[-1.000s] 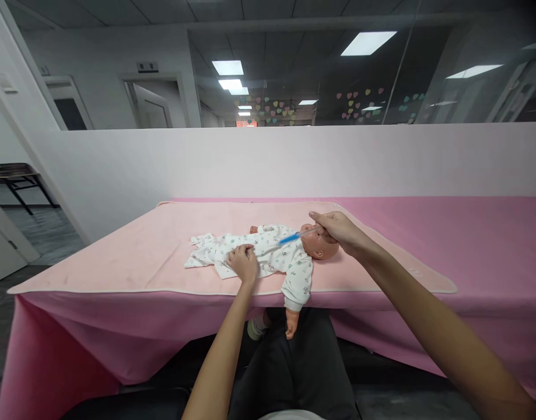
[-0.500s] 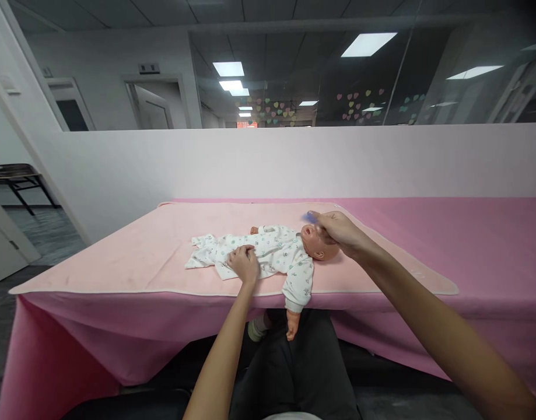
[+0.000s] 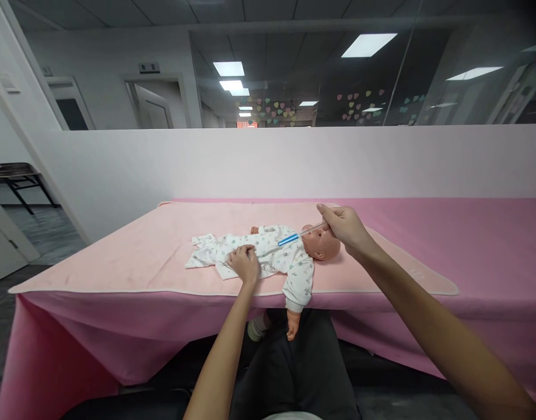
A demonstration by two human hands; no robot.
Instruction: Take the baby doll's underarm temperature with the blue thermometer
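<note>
A baby doll (image 3: 318,248) lies on its back, head to the right, in a white printed outfit (image 3: 274,251). One of its arms hangs over the table's front edge. My left hand (image 3: 245,262) rests on the doll's lower body, its fingers curled into the clothing. Above the doll's head, my right hand (image 3: 344,224) pinches one end of a slim clear stick that looks like a thermometer (image 3: 289,239). Its blue end points down and left over the doll's chest; whether it touches the outfit, I cannot tell.
A peach mat (image 3: 132,256) with a pale edge lies under the doll, on a pink tablecloth (image 3: 490,251) that drapes over the front. Behind the table runs a white low wall (image 3: 294,160) with glass above. My legs (image 3: 294,361) are below the table's front edge.
The thermometer's blue end, a blur near my right fingertips before, now shows sharply, extended down and left over the doll's chest. My right hand has turned slightly. My left hand and the doll stay put.
</note>
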